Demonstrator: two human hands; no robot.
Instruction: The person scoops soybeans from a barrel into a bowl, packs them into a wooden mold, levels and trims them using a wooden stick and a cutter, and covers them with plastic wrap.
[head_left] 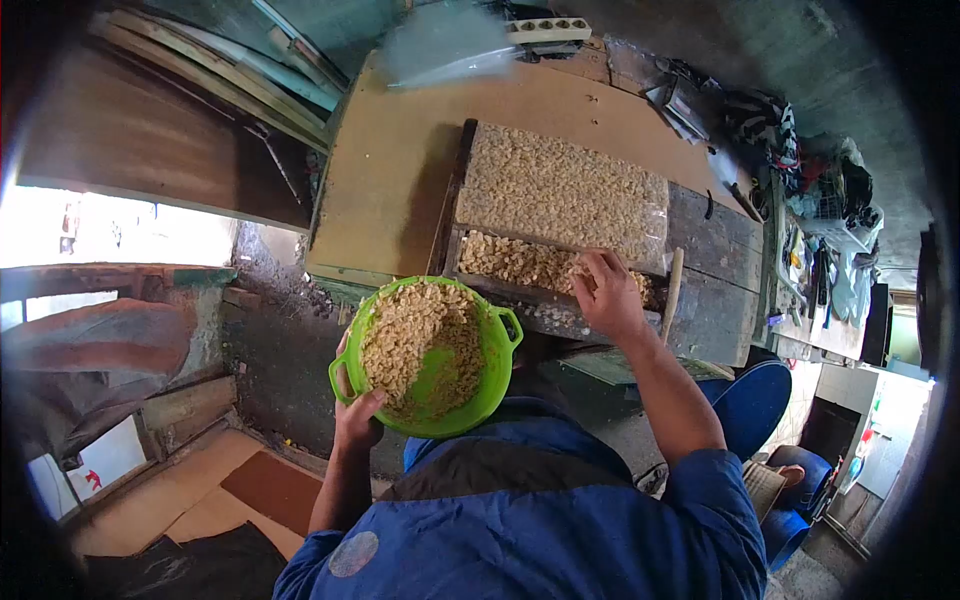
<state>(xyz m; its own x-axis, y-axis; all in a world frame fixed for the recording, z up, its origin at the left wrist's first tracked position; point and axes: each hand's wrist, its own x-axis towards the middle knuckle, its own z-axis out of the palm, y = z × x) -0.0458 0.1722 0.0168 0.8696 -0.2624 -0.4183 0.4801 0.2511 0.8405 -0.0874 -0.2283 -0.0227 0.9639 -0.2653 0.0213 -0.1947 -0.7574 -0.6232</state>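
Bowl [445, 388] in the left hand [358, 418], right hand [608, 298] at the tray [530, 294]

Nearest, in front of the person's blue jacket [540, 540], was the bowl (green, with a loop handle on either side). Flakes [400, 335] lay heaped along its left and far parts, and the green bottom showed through nearer the middle. The left hand was closed on the left side of the rim, its thumb over the edge.

A blue barrel [755, 405] stood to the right, near the person's right arm.

Just beyond the bowl, the tray (dark and wooden) sat on the surface [715, 290]. Loose flakes filled a strip [510, 260] along its near side. The right hand was over the right part of that strip, palm down, fingers bent and fairly narrow; whether they pinched any flakes could not be told.

To the right of the tray, near the right hand, a pale stick [673, 295] lay pointing away from the person.

Farther on, behind the strip, was a wide, flat slab [560, 190] of the same flakes (something clear and shiny showed at its right edge). Past it spread a tan board [390, 180], with clear plastic [445, 50] at its far end and a pale block [548, 30] with a row of holes.
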